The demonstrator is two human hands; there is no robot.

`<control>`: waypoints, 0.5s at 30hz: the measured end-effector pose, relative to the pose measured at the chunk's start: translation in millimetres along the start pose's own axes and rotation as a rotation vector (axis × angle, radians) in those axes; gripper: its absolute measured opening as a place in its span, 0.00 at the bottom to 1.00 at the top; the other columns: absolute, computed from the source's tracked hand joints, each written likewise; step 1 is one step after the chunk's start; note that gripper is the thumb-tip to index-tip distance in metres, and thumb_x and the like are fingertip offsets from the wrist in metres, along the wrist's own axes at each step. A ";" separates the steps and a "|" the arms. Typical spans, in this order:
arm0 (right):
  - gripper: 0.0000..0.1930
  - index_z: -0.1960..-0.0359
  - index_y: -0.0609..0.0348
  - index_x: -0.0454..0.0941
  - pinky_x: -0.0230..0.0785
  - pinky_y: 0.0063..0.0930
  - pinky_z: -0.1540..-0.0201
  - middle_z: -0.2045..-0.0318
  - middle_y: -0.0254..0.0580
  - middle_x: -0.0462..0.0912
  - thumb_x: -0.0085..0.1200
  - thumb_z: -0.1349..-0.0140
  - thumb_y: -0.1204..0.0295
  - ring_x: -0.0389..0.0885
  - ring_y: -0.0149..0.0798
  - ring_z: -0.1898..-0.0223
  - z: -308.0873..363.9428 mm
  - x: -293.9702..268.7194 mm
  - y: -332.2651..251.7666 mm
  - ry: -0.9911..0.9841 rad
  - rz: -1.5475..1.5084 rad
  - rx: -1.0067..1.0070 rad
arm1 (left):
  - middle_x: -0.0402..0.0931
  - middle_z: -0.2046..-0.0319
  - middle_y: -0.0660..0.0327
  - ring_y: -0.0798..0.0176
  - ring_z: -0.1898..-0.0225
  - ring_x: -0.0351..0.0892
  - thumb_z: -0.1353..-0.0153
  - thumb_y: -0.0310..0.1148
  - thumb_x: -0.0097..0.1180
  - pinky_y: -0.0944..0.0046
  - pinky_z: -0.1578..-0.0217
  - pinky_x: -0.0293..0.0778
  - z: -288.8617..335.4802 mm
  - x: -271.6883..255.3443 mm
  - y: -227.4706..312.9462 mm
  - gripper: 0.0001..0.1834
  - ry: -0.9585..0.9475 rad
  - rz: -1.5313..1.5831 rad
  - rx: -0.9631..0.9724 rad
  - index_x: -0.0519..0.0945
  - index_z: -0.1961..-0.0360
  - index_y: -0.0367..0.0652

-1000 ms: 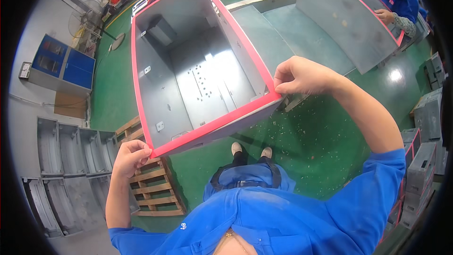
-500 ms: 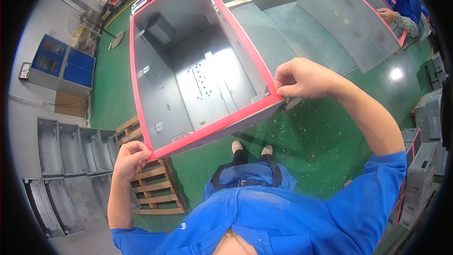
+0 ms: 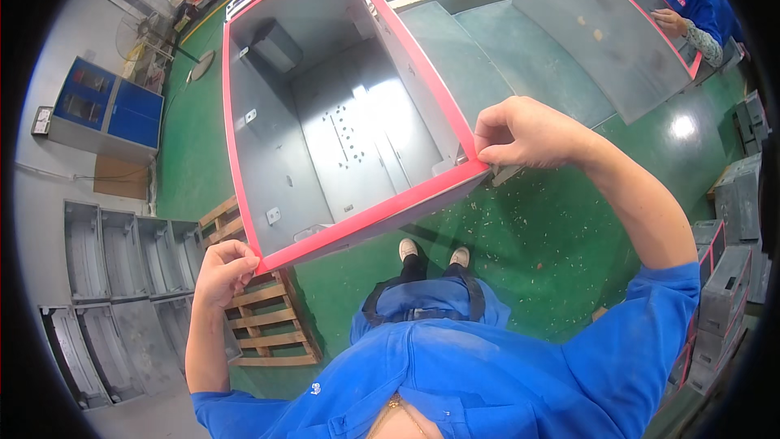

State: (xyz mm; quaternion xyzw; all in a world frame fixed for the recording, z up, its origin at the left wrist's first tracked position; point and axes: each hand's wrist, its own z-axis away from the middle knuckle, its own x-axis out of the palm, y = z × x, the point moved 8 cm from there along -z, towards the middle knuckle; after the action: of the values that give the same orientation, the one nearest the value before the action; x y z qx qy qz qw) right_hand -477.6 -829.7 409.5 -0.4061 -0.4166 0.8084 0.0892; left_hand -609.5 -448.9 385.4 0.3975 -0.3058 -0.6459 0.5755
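A large open metal box (image 3: 280, 154), grey inside, stands before me with red tape (image 3: 370, 215) along its rim. At the near left corner, my left hand (image 3: 225, 273) is closed, thumb and forefinger pinching the tape's end. My right hand (image 3: 524, 134) pinches the tape at the near right corner, its fingers curled. Between both hands the near strip runs straight along the edge. Whether its whole length is stuck down, I cannot tell. Inside the box are small white brackets and a group of holes in the bottom panel.
Under the box's left side lies a wooden pallet (image 3: 272, 325). Grey housings (image 3: 122, 252) are stacked at the left, and more grey boxes (image 3: 723, 289) at the right. At the upper right a co-worker (image 3: 691, 4) handles another red-edged panel (image 3: 585, 32). A blue cabinet (image 3: 110, 106) stands by the wall.
Both my hands keep their pinch at the corners, almost unmoved. At the upper right the co-worker has shifted, and one of their hands now shows near the top edge.
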 end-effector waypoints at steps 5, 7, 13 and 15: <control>0.07 0.72 0.65 0.77 0.69 0.30 0.59 0.71 0.47 0.81 0.53 0.51 0.73 0.79 0.41 0.65 0.0 0.0 -1.2 0.010 -0.017 -0.008 | 0.73 0.83 0.64 0.78 0.85 0.67 0.52 0.26 0.61 0.81 0.89 0.56 0.4 -0.2 -0.6 0.06 0.008 0.003 0.001 0.75 0.79 0.39; 0.07 0.72 0.65 0.77 0.69 0.30 0.59 0.71 0.47 0.81 0.53 0.51 0.73 0.79 0.41 0.65 0.1 -0.2 -1.0 0.018 -0.017 -0.021 | 0.73 0.83 0.64 0.78 0.86 0.67 0.52 0.26 0.61 0.81 0.89 0.56 0.2 -0.7 -0.9 0.06 0.011 0.002 0.002 0.75 0.79 0.39; 0.07 0.72 0.64 0.77 0.69 0.30 0.60 0.72 0.47 0.81 0.54 0.51 0.73 0.79 0.40 0.65 0.9 -0.6 -2.5 0.015 -0.019 -0.026 | 0.73 0.83 0.64 0.78 0.86 0.66 0.52 0.25 0.60 0.80 0.89 0.55 0.3 -0.9 -1.1 0.06 0.015 -0.001 -0.002 0.75 0.79 0.39; 0.07 0.72 0.64 0.77 0.70 0.30 0.60 0.72 0.46 0.81 0.54 0.51 0.73 0.79 0.40 0.65 0.6 -0.4 -1.4 0.017 -0.017 -0.012 | 0.73 0.83 0.64 0.78 0.86 0.66 0.52 0.25 0.60 0.80 0.89 0.55 0.3 -1.0 -1.3 0.06 0.016 0.000 -0.004 0.74 0.79 0.39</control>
State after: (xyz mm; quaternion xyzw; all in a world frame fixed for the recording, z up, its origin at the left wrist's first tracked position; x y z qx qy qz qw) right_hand -478.1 -829.4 410.9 -0.4098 -0.4243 0.8016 0.0969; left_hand -610.4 -447.7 384.6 0.4017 -0.2997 -0.6434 0.5787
